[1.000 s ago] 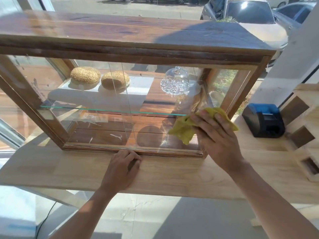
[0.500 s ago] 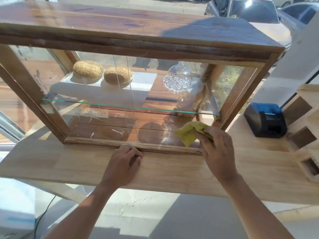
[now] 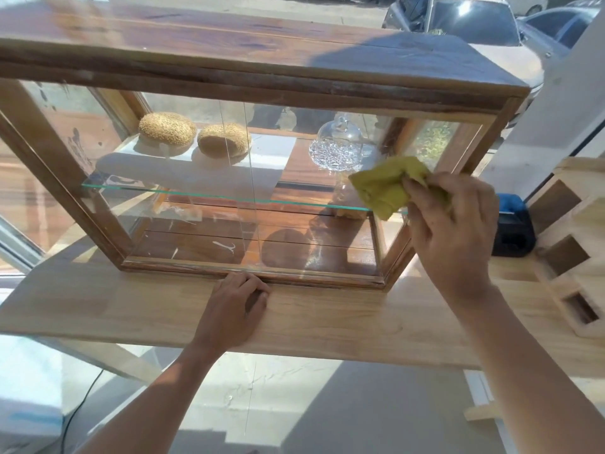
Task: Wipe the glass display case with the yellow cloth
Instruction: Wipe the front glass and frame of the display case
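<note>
Right hand [image 3: 453, 237]: grips the bunched yellow cloth [image 3: 388, 186], now risen from the case's bottom rail to mid-glass.
Left hand [image 3: 234, 311]: fingers curled, still braced at the display case [image 3: 262, 90] base.
Meaning: right pane's upward stroke under way.

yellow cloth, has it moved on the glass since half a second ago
Yes. The yellow cloth has gone up, from near the case's bottom rail to the glass shelf.

Small bakery or café shopfront. Wooden display case [image 3: 262, 77] with glass shelf [image 3: 196, 193], two seeded buns [image 3: 167, 129] on white tray, glass-domed dish [image 3: 337, 145]. Receipt printer [image 3: 512, 224] on counter [image 3: 327, 319]. Parked cars [image 3: 471, 18] outside window.
</note>
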